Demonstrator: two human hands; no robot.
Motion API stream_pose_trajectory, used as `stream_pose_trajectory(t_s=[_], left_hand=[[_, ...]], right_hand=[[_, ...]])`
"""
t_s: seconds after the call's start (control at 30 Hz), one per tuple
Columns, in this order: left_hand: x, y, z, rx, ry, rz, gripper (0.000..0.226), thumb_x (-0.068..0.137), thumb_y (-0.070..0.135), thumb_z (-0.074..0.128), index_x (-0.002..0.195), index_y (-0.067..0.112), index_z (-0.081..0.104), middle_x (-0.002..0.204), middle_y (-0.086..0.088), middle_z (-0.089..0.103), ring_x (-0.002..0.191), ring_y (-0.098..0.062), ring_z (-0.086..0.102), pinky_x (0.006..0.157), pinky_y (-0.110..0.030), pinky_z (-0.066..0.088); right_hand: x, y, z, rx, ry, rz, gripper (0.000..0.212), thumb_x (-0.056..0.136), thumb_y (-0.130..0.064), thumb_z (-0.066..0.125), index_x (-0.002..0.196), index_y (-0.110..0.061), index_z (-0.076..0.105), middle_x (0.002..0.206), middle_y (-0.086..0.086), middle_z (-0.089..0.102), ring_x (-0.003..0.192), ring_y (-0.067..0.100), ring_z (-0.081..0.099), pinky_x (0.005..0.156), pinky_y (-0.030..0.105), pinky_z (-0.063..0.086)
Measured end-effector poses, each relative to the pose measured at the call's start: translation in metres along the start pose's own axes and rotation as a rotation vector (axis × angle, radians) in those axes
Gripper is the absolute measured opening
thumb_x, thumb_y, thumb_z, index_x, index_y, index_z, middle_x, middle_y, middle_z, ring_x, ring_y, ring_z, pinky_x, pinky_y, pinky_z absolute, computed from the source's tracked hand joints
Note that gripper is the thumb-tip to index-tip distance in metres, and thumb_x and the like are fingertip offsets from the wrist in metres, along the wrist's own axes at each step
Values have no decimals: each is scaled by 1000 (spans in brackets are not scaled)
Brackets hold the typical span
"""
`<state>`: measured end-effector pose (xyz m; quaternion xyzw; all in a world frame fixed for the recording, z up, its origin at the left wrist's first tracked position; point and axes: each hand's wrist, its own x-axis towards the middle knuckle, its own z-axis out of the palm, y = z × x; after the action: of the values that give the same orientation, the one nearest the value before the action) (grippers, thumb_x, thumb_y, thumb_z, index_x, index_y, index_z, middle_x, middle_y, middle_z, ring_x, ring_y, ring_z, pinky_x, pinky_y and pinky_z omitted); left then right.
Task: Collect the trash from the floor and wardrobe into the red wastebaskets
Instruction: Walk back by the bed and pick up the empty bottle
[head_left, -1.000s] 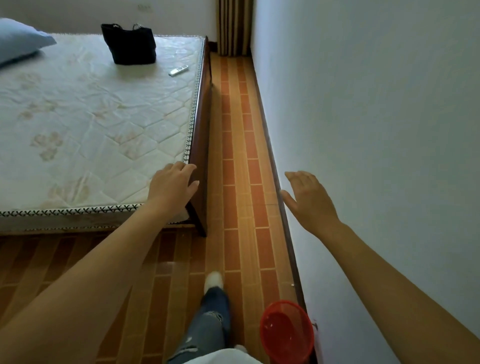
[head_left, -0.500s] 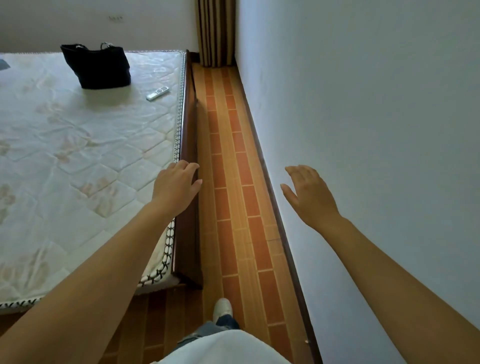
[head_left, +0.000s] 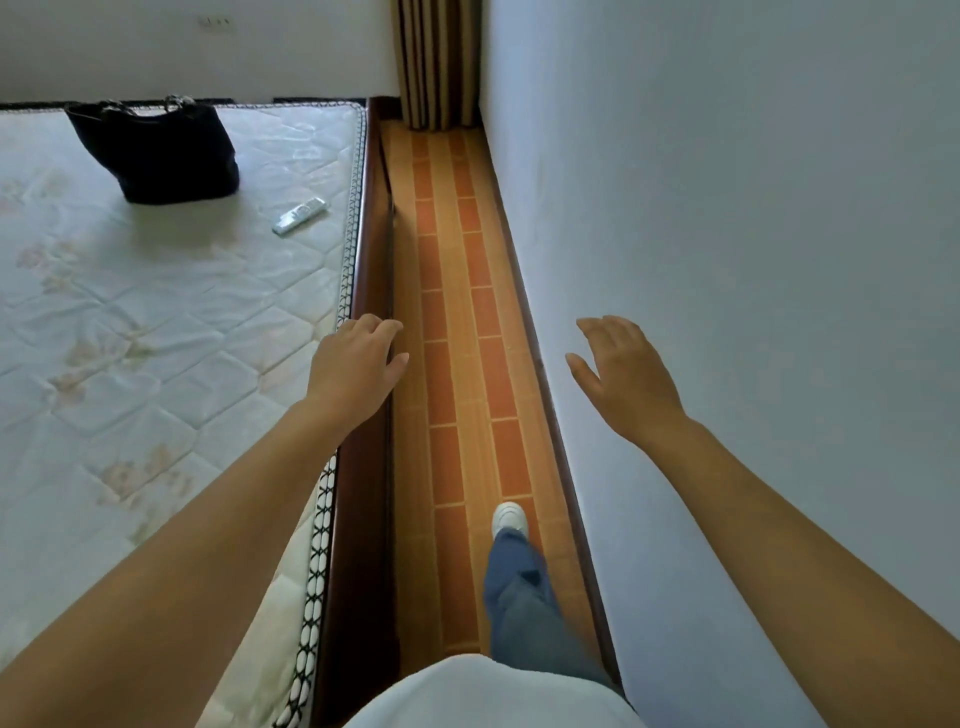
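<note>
My left hand (head_left: 353, 366) hovers over the bed's wooden side rail (head_left: 371, 249), palm down, fingers loosely apart and holding nothing. My right hand (head_left: 623, 376) is stretched out in front of the white wall (head_left: 753, 260), fingers spread and holding nothing. Between them runs a narrow strip of orange tiled floor (head_left: 457, 322). No trash and no red wastebasket shows in this view.
A bare quilted mattress (head_left: 156, 338) fills the left, with a black handbag (head_left: 156, 150) and a white remote control (head_left: 300, 215) on it. A brown striped curtain (head_left: 436, 62) hangs at the far end of the aisle. My leg in jeans and a white shoe (head_left: 510, 519) stands on the floor.
I have walked forward into the aisle between bed and wall. The red wastebasket by the wall has dropped out of view behind me. Both hands stay open and empty.
</note>
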<state>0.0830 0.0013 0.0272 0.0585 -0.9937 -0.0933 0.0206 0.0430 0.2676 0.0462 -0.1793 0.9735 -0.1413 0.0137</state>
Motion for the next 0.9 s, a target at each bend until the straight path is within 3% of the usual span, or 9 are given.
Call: stream_pose_trajectory(t_s=[0.5,0.9], left_hand=[[281,7,0,-35,44,-141,41,94,29,48,131,12,48,128,-9,56,118,-26,51,95,-37,42],[513,-68,14,-52,45,-99,41,93,28,49,131,11,48,125,-10,57,115,-28,51,91,-38,43]], right_hand=[[314,51,-23,29,-47,-105,46,97,-32,37,135,-7,38,140,12,45,133,27,35,110,35,29],[553,47,-4,5,-42,-143,44,96,-29,38,133,-5,40,139,13,45,132,28,36,110,34,29]])
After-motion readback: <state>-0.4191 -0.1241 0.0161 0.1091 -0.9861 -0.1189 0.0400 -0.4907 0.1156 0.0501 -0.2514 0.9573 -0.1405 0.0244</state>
